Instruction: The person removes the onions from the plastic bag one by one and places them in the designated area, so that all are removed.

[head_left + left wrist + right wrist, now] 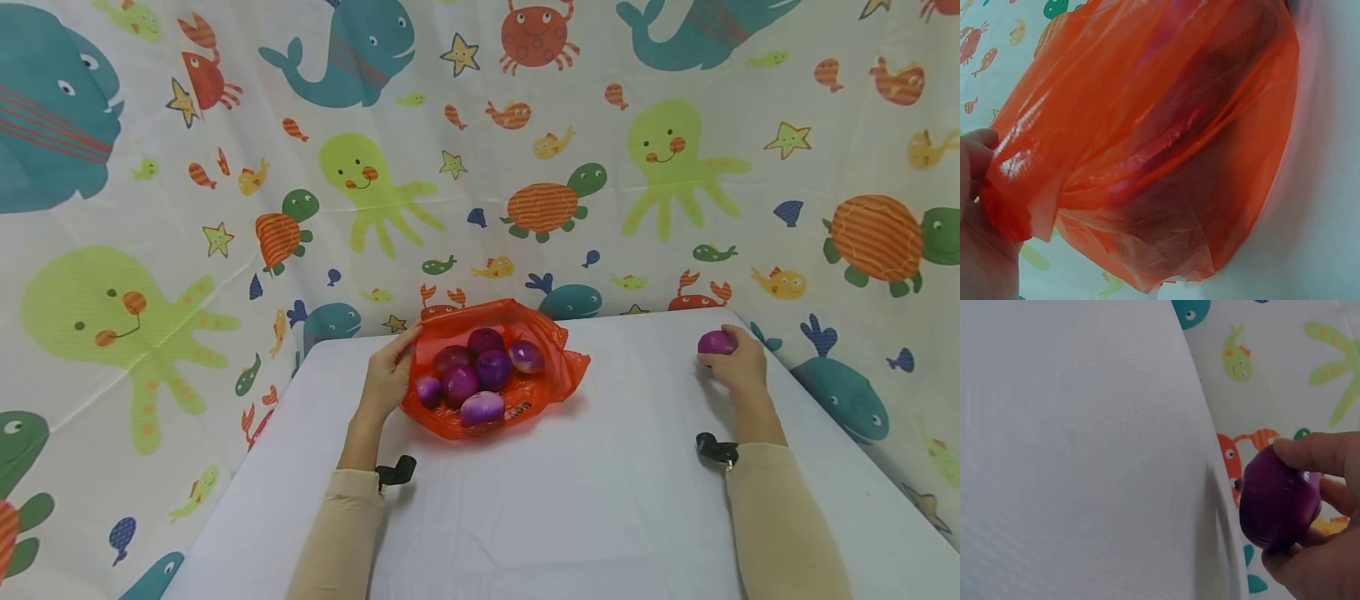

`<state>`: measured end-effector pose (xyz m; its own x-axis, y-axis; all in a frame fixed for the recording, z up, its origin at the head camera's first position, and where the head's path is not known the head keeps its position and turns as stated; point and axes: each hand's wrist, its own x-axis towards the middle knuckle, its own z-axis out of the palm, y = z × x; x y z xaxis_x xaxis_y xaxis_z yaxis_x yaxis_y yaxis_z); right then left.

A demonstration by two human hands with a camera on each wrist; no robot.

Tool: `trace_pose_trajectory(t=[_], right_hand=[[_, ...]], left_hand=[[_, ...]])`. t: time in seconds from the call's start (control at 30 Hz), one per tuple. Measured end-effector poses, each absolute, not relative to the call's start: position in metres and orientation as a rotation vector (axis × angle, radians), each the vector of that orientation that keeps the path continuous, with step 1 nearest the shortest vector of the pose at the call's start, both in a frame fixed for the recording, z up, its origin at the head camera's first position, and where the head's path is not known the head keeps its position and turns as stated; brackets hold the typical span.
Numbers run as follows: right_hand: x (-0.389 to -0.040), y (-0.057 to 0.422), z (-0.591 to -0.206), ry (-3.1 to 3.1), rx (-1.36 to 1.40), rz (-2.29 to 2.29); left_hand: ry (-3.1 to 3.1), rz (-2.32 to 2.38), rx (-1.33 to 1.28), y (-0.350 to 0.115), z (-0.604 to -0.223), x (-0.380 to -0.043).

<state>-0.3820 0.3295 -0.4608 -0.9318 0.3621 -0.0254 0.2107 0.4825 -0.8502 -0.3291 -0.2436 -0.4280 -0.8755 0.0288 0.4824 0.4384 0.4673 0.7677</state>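
An orange-red plastic bag (551,358) lies with its mouth toward me at the back middle of the table, several red onions (460,385) inside it. My left hand (388,375) pinches the bag's left edge between thumb and fingers; in the left wrist view the thin plastic (1104,125) fills most of the picture and the onions show only as dark shapes through it. Over the back right part of the table, my right hand (741,360) grips a single red onion (1277,499), thumb on one side and fingers around the other.
A white cloth covers the table (570,517), whose right edge (1213,434) runs close to the right hand. Behind it hangs a curtain (465,125) printed with sea animals. Each wrist wears a small black camera (397,471).
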Motion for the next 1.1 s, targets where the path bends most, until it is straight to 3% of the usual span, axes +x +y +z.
trace_pose_trajectory(t=[1.1], right_hand=[[-0.375, 0.339, -0.463, -2.55, -0.628, 1.269]], left_hand=[[-2.307, -1.394, -0.39, -0.245, -0.429, -0.329]])
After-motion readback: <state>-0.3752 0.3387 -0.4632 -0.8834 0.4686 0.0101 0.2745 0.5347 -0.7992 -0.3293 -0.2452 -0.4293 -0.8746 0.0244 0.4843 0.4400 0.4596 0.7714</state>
